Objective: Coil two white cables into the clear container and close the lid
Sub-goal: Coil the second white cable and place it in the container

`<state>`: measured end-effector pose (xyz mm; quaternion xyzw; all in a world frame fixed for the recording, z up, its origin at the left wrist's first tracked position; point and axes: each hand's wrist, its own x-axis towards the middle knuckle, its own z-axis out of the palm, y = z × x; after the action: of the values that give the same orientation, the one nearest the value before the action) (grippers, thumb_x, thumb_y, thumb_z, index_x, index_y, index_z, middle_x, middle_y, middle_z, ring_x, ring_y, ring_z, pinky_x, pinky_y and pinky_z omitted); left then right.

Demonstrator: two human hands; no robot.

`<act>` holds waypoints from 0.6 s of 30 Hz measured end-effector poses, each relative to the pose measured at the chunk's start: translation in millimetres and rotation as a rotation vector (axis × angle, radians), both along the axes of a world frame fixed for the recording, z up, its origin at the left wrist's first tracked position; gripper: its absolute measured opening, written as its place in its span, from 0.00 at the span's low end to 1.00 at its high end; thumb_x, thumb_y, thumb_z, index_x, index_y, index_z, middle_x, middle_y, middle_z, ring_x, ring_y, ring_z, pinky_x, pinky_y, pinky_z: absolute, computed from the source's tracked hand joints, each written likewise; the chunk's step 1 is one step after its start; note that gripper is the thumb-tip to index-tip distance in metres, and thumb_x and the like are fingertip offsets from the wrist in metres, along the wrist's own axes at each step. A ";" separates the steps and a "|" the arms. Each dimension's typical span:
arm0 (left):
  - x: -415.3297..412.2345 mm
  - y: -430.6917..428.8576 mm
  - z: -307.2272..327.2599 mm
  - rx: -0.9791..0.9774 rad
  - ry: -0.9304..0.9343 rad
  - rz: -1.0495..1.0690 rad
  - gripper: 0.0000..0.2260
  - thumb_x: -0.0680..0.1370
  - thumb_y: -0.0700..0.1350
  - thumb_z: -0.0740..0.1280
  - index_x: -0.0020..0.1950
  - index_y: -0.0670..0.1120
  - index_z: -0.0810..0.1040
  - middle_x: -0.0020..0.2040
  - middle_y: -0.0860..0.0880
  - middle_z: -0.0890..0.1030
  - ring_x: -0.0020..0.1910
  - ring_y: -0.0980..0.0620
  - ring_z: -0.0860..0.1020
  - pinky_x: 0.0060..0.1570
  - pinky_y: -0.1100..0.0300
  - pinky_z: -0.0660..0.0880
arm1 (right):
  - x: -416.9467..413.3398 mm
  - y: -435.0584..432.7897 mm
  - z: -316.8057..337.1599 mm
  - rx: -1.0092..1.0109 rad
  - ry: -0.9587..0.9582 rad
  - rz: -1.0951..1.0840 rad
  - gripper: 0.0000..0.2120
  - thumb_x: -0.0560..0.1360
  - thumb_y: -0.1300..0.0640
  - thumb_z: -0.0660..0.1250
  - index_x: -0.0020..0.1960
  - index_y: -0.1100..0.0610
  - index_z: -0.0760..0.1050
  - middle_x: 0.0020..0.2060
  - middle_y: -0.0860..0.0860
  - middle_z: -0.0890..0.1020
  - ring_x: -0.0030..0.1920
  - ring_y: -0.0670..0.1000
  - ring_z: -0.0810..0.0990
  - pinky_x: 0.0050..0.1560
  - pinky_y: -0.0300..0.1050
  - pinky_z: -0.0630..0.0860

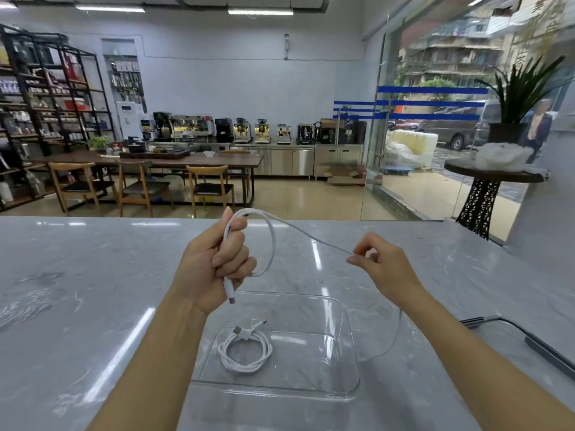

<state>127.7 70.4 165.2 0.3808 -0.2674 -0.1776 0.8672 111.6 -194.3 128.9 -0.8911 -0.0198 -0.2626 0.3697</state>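
Note:
A clear container (350, 343) sits open on the grey marble counter, right below my hands. One white cable (245, 353) lies coiled inside it at the left. My left hand (214, 262) grips a loop of the second white cable (273, 244) above the container, with its plug hanging below the fist. The cable runs right to my right hand (382, 265), which pinches it between thumb and fingers. The rest of that cable drops past the container's right side onto the counter. I see no lid.
A dark cable and a flat dark device (547, 353) lie on the counter (77, 290) at the right edge. Beyond the counter are wooden tables with chairs, coffee machines and a glass door.

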 end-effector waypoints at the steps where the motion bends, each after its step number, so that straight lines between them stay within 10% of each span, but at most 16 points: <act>1: 1.7 -3.3 -0.9 0.039 -0.013 0.001 0.16 0.77 0.51 0.55 0.34 0.46 0.74 0.17 0.52 0.57 0.17 0.56 0.52 0.19 0.66 0.55 | 1.0 4.3 -0.7 -0.179 0.041 -0.114 0.13 0.73 0.62 0.67 0.35 0.52 0.65 0.32 0.45 0.73 0.29 0.44 0.69 0.29 0.39 0.64; 5: 8.7 -18.4 -3.0 0.133 -0.091 0.019 0.15 0.77 0.52 0.56 0.35 0.46 0.73 0.16 0.54 0.63 0.15 0.59 0.58 0.18 0.67 0.58 | -4.2 37.6 -7.9 -0.832 0.123 -0.259 0.12 0.71 0.69 0.59 0.43 0.52 0.63 0.39 0.53 0.71 0.38 0.58 0.78 0.26 0.41 0.52; 8: 19.8 -14.6 1.8 0.022 -0.054 0.045 0.17 0.79 0.51 0.54 0.35 0.47 0.73 0.16 0.54 0.64 0.16 0.59 0.56 0.17 0.67 0.58 | -9.2 58.4 -19.5 -0.905 0.167 -0.079 0.15 0.68 0.73 0.59 0.47 0.54 0.66 0.33 0.49 0.63 0.34 0.57 0.71 0.25 0.42 0.51; 13: 31.5 7.9 -2.0 -0.109 0.069 0.157 0.19 0.81 0.50 0.50 0.35 0.47 0.72 0.16 0.53 0.63 0.19 0.55 0.51 0.18 0.67 0.55 | -6.6 43.0 -9.3 -0.241 0.344 0.115 0.08 0.68 0.63 0.72 0.40 0.55 0.73 0.39 0.50 0.74 0.38 0.50 0.72 0.32 0.34 0.67; 18: 36.3 16.3 -7.1 -0.197 0.120 0.224 0.20 0.82 0.50 0.50 0.34 0.47 0.72 0.16 0.52 0.63 0.20 0.54 0.50 0.18 0.67 0.54 | -5.8 33.0 -1.7 0.277 0.038 -0.031 0.12 0.62 0.64 0.77 0.32 0.54 0.74 0.30 0.47 0.75 0.29 0.45 0.70 0.32 0.37 0.66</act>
<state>164.0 86.7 158.1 0.3100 -0.1873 -0.0752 0.9291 105.7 -161.3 127.2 -0.8366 0.0372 -0.2516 0.4853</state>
